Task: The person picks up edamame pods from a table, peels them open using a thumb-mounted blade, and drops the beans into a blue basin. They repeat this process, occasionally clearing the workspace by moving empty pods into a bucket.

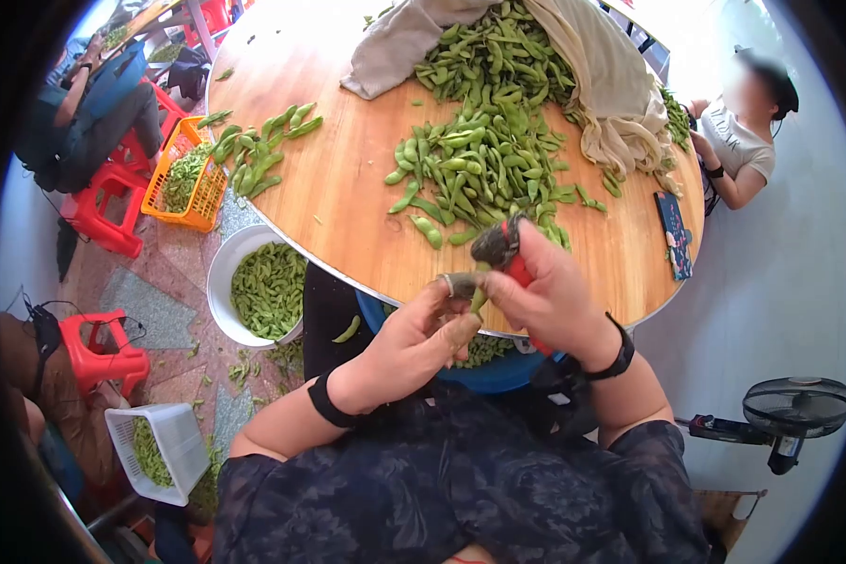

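Note:
My left hand (421,340) pinches a green bean pod (478,299) at the near edge of a round wooden table (338,197). My right hand (550,291) grips red-handled scissors (509,256), blades at the pod. A large heap of green pods (479,141) spills from a beige cloth sack (602,66) just beyond my hands. A smaller group of pods (258,150) lies at the table's left edge.
A white bucket (224,273) of pods stands on the floor left of me, with a blue basin (498,371) under my hands. An orange crate (207,193), a white basket (174,442), red stools (103,352), a fan (794,409). People sit at the far left and right.

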`<state>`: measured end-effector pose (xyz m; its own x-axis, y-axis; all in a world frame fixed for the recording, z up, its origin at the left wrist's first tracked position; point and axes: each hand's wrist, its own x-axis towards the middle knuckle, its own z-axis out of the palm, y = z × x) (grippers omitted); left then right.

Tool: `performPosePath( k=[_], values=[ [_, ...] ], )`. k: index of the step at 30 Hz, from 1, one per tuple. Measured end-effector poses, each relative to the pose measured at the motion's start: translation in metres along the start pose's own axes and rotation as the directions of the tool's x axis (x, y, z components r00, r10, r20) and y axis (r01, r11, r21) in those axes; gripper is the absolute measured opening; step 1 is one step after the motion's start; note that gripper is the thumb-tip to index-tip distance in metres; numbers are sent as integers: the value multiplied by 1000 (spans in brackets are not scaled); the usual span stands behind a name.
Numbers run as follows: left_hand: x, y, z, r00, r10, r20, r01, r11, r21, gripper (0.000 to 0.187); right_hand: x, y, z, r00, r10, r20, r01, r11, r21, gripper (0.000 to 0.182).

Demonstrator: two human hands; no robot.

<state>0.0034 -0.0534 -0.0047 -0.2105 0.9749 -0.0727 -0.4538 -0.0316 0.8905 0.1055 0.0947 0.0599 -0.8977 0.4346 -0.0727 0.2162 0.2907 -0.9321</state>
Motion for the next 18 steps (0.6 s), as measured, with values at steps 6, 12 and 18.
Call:
performPosePath(
  k=[6, 12, 18],
  values=[
    [8, -18, 4, 998, -12, 63, 10, 1000, 26, 21, -23, 11, -9, 997, 60, -49, -63, 996, -71, 17],
    [8, -17, 11, 998, 38, 57, -59, 904, 424, 25, -36, 20, -17, 975, 99, 201, -106, 994, 26, 16],
    [3, -16, 23, 954, 279, 108, -253, 562, 788, 21, -43, 37, -16, 982, -34, 184, 70, 978, -195, 13]
  ],
)
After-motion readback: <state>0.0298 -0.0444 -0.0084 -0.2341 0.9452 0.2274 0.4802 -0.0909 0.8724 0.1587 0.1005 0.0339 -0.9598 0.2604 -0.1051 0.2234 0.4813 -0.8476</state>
